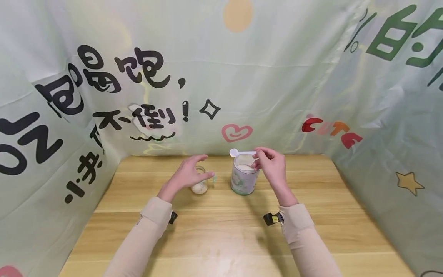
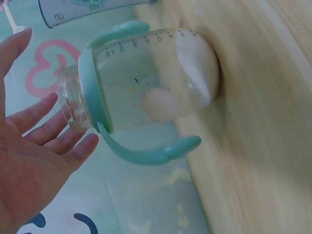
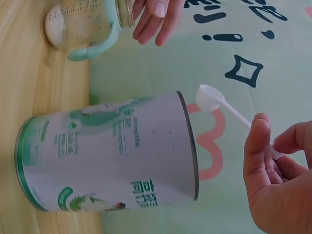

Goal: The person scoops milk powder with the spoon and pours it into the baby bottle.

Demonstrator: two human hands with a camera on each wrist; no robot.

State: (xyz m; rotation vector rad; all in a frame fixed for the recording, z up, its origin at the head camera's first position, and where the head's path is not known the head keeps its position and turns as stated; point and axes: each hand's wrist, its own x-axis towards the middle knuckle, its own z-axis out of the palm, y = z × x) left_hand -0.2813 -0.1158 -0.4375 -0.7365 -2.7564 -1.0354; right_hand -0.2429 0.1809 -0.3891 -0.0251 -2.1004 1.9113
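Note:
A white measuring scoop (image 3: 209, 99) is pinched by the end of its handle in my right hand (image 1: 273, 165). Its bowl is above the open rim of a milk powder can (image 1: 242, 184), which stands upright with pale powder inside. My left hand (image 1: 188, 173) is spread at the neck of a clear baby bottle (image 2: 131, 92) to the can's left, thumb and fingers apart. Whether a fingertip touches the neck I cannot tell. The uncapped bottle has mint-green handles (image 2: 156, 155) and whitish powder (image 2: 199, 66) at its bottom.
Both vessels stand near the back of a wooden table (image 1: 214, 238). Printed cloth (image 1: 194, 80) hangs close behind the table and along both sides. A dark device (image 1: 271, 219) is strapped to my right wrist.

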